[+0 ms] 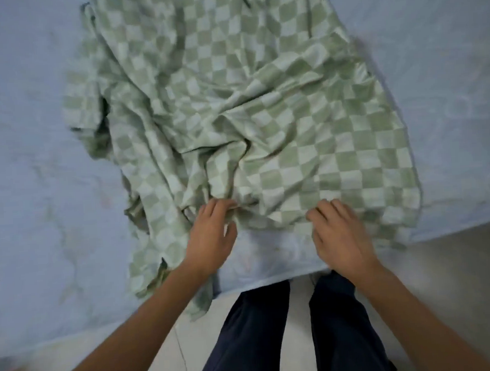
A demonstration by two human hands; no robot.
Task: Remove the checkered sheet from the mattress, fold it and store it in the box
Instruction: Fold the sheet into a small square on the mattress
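The pale green and cream checkered sheet (pixel 263 121) of soft cloth lies loose and crumpled on top of the pale blue quilted mattress (pixel 29 141), no longer spread flat. It runs from the far edge of the view down to the near edge of the mattress, in a long, uneven heap. Its right part lies fairly smooth, with the squares in tidy rows. Its middle and left part are bunched into deep creases and folds. On the near left a rumpled flap hangs over the mattress edge toward the pale tiled floor (pixel 444 273). A strip of bare mattress shows between the two hands, just near of the sheet's hem.

The left hand (pixel 211 236) is at the near middle of the sheet. Its fingers are curled over a gathered fold and the thumb is brought in beneath, so it pinches the cloth. The right hand (pixel 340 234) is to the right of it, apart from the left hand. Its fingers are bent at the knuckles and hooked onto the near hem, which puckers at the fingertips. The thumb is hidden under the hand. Both hands hold only the sheet.

The person's dark navy trousers (pixel 261 333) stand at the near edge of the mattress.
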